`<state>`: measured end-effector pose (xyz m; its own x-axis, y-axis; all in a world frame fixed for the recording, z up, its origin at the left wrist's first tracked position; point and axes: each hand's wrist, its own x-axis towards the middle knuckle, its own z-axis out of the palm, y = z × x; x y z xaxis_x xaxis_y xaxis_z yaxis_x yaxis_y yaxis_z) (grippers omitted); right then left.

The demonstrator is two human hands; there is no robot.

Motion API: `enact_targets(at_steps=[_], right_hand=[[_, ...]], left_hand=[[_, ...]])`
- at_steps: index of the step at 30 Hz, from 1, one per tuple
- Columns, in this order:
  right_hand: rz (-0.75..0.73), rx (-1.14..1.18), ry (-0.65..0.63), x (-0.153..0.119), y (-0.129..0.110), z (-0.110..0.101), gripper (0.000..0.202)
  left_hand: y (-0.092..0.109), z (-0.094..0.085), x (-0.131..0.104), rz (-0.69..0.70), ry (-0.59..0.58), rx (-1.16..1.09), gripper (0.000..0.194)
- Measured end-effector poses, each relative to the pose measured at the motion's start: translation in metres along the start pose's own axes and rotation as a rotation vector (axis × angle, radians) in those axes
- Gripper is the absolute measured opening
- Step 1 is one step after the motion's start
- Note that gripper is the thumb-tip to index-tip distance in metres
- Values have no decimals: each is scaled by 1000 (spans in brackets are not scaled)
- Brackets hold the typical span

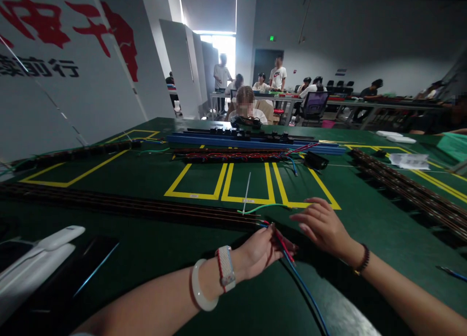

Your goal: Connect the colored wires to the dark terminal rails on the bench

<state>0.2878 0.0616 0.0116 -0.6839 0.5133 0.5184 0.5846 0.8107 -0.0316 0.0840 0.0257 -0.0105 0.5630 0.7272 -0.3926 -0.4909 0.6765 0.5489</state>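
My left hand point(263, 251) is closed around a red wire point(285, 243) and a blue wire point(304, 286) near the right end of a long dark rail point(146, 204). Beyond the hand, the blue wire trails toward the table's near edge. To the right, my right hand point(323, 224) is held over the table with its fingers apart and nothing in them. A green wire point(268, 206) curves out from the rail's end, its tip close to my right fingertips. Beside it a thin white cable tie point(247, 192) sticks up at a slant.
Yellow tape outlines point(193, 196) mark the green table point(164, 273). Farther back lie a wired rail bundle point(233, 155) and blue bars point(219, 140). More dark rails point(404, 190) lie right; a white device point(40, 258) is at near left. A person point(245, 107) sits opposite.
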Motion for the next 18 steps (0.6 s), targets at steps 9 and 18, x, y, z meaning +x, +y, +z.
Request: enact_targets(at_steps=[9,18], right_hand=[[-306,-37,-75,-7,-30,5,30],[273,226,-10,44,-32,11,27]], left_hand=[[-3,-6,5,18,-10,-18,28],[-5,-3,2,74,-51,42,32]])
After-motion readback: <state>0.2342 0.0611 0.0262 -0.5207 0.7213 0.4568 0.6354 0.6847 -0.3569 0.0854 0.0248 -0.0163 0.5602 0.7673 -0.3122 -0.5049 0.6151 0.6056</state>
